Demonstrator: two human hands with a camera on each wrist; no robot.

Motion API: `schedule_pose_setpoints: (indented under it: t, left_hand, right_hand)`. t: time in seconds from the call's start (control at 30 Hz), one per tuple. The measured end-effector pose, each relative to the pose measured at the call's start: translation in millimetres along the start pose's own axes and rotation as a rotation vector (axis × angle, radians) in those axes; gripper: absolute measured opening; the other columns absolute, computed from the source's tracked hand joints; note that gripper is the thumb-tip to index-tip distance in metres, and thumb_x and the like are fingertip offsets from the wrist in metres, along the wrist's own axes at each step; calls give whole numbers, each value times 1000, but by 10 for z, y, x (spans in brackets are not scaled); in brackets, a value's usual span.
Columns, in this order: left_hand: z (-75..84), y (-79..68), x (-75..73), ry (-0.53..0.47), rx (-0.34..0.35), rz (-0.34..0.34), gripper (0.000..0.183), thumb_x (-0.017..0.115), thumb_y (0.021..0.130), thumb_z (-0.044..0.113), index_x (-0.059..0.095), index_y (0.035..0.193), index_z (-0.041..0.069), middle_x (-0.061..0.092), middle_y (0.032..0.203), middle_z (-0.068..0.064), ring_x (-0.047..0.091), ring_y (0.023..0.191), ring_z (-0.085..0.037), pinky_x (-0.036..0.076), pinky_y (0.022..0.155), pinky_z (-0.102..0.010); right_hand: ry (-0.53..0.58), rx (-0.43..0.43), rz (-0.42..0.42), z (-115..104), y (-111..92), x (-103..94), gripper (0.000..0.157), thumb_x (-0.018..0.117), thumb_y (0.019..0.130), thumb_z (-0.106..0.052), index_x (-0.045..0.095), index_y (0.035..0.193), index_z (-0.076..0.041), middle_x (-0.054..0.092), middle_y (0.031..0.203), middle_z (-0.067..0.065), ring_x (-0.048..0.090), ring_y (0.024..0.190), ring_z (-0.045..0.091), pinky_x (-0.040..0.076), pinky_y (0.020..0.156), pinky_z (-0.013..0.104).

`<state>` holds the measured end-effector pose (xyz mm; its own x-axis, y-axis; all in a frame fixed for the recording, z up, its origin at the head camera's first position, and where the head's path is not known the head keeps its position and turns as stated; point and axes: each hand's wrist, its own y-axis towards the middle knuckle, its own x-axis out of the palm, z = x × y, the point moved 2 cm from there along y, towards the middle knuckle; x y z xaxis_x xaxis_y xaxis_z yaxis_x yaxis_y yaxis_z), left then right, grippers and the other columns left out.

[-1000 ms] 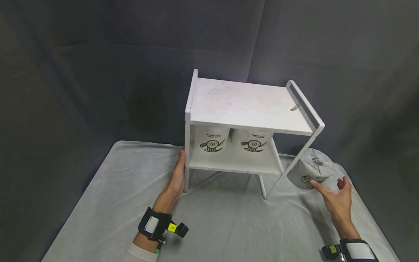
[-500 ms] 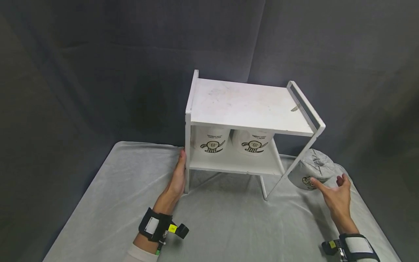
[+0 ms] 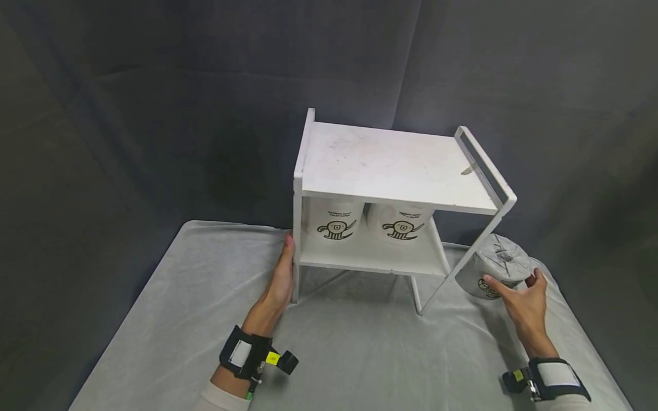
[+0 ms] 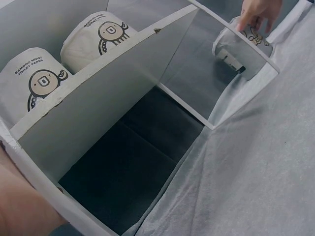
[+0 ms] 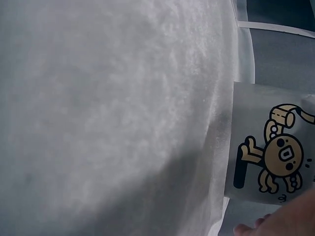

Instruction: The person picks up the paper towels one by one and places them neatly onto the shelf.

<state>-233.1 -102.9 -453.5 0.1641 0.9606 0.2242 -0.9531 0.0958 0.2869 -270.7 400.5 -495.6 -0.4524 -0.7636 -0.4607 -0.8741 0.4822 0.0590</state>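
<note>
A white two-tier shelf rack (image 3: pixel 396 162) stands on the cloth-covered table. My left hand (image 3: pixel 276 285) rests along the outside of its left upright, thumb uppermost, its other fingers largely hidden. Two wrapped toilet rolls, a left one (image 3: pixel 334 220) and a right one (image 3: pixel 402 224), sit side by side on the lower tier. Right of the rack, a third toilet roll (image 3: pixel 497 257) stands on the table. My right hand (image 3: pixel 528 308) holds that roll, thumb on its front and fingers round its right side. The right wrist view shows this roll's printed cartoon (image 5: pixel 283 155) close up.
The grey table cloth (image 3: pixel 360 348) spreads in front of the rack. Dark curtains (image 3: pixel 205 114) hang close behind the table. The rack's slanted right frame (image 3: pixel 475 245) stands between the two-roll tier and the third roll.
My right hand has moved left and slightly forward; its fingers have come in against the third toilet roll. My left hand stays at the rack's side. The view has shifted slightly.
</note>
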Motion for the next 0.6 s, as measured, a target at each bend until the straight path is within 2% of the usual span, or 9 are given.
schedule_pose_setpoints:
  t: [0.07, 0.13, 0.33, 0.5, 0.6]
  left_hand:
    - [-9, -4, -4, 4, 0, -3, 87, 13, 109, 64, -4, 169, 4, -3, 176, -16, -8, 162, -32, -10, 128, -58]
    - [-7, -6, 0, 6, 2, -3, 86, 13, 110, 64, -4, 169, 5, -3, 176, -15, -8, 162, -31, -10, 128, -58]
    - [10, 2, 9, 5, 18, -6, 87, 15, 109, 66, -3, 170, 6, 0, 176, -13, -5, 161, -29, -8, 128, -56]
    - [14, 0, 17, 4, 13, -7, 92, 16, 107, 70, -2, 170, 6, 0, 176, -14, -4, 161, -29, -8, 128, -57]
    - [11, 1, 15, 4, 13, -4, 92, 16, 107, 70, -3, 170, 6, 0, 176, -14, -5, 162, -29, -8, 128, -57]
  right_hand:
    - [1, -4, -4, 1, 15, 15, 124, 88, 89, -32, -2, 170, -8, 8, 175, 25, 12, 162, 39, 14, 130, 57]
    - [9, -18, -3, -3, 36, 35, 121, 90, 88, -30, 3, 170, -9, 13, 175, 22, 16, 162, 36, 15, 131, 53]
    - [47, -42, 27, -21, 103, 113, 113, 93, 84, -24, 18, 168, -16, 33, 168, 13, 35, 152, 27, 24, 129, 41]
    - [59, -43, 37, -4, 128, 155, 116, 94, 83, -20, 15, 169, -14, 31, 169, 14, 33, 153, 27, 22, 129, 39]
    - [58, -30, 33, 3, 142, 171, 120, 93, 84, -23, 9, 170, -15, 25, 172, 14, 28, 157, 29, 18, 131, 41]
